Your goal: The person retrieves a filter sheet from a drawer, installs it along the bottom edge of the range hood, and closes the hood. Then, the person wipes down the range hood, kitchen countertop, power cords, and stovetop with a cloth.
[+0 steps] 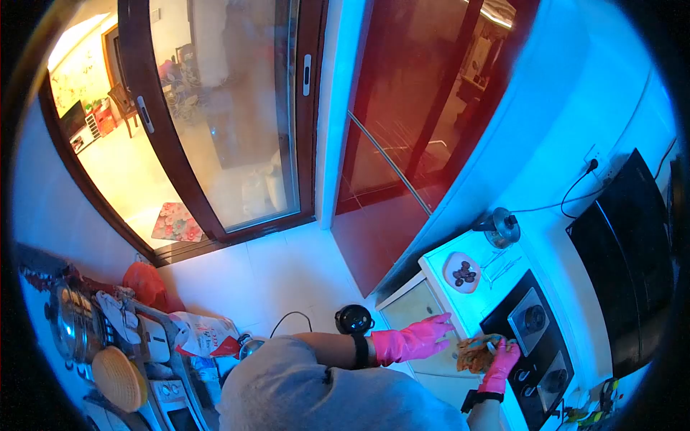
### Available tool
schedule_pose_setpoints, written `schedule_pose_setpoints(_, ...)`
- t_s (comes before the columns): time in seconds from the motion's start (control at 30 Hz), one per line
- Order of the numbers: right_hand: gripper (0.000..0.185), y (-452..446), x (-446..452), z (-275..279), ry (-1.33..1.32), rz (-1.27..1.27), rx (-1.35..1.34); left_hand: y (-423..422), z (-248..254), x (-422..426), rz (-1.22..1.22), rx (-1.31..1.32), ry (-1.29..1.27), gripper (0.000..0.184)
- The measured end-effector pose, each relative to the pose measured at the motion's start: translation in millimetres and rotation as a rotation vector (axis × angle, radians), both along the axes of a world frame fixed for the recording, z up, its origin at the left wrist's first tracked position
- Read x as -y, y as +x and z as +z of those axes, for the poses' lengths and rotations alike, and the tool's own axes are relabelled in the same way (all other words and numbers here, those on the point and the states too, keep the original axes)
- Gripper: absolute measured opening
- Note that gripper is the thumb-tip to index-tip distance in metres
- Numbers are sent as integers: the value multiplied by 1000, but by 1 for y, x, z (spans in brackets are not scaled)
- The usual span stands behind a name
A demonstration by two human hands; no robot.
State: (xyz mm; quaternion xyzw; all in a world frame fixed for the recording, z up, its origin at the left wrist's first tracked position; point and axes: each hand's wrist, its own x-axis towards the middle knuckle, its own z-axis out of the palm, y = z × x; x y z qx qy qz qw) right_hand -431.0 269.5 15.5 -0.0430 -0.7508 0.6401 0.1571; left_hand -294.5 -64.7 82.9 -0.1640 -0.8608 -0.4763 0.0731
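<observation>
Both hands wear pink rubber gloves. My left hand (417, 339) is stretched out over the counter's front edge, its fingers apart and nothing in it. Beside the stove, my right hand (502, 363) is closed on a crumpled brown-orange cloth (476, 355), with a small whitish patch near the fingertips. The cloth hangs between the two hands, at the near edge of the black gas stove (528, 359). A dark band is on each wrist.
A plate of dark round items (461, 273) and a glass kettle (501, 228) stand behind the stove. A black lidded pot (353, 319) is beyond my left forearm. At left, shelves hold a steel pot (74, 327), a woven basket (118, 378) and bags. A sliding door (215, 115) stands partly open.
</observation>
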Motion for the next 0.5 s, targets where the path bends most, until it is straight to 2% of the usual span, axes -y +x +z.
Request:
schedule_pose_setpoints(0.03,24,-23,-20,-33,494,57,-84,0,-4,-14,12,-4,-12,45)
schedule_pose_setpoints(0.07,23,7,30,11,330,238,-92,1,-10,-29,28,5,-8,45)
schedule_pose_setpoints(0.1,21,9,45,5,329,311,54,1,-14,-42,40,16,-7,45)
schedule_pose_setpoints(0.13,27,-16,32,-64,149,332,120,2,-12,-55,40,20,-25,45)
schedule_pose_setpoints(0.17,38,-38,24,-96,-41,590,103,5,-10,-68,42,31,-28,46)
schedule_pose_setpoints(0.2,41,-17,29,-69,291,505,-30,7,-9,-82,39,45,-32,46)
schedule_pose_setpoints(0.23,45,8,45,-18,626,403,-151,7,-17,-96,22,59,-47,46)
schedule_pose_setpoints(0.3,45,11,27,-16,837,425,-65,8,-43,-126,1,-142,-183,47)
schedule_pose_setpoints(0.37,43,5,-12,-67,426,511,158,8,-33,-148,8,-227,-110,48)
schedule_pose_setpoints(0.4,40,24,-38,-50,579,441,83,6,-25,-156,-21,-282,-116,47)
schedule_pose_setpoints(0.43,36,47,-56,-21,743,377,39,0,-27,-165,-99,-222,-179,45)
schedule_pose_setpoints(0.47,27,80,-83,15,894,217,-5,1,-4,-175,-162,-318,-341,44)
schedule_pose_setpoints(0.5,28,97,-126,-5,881,91,43,3,-3,-191,-55,-170,-243,42)
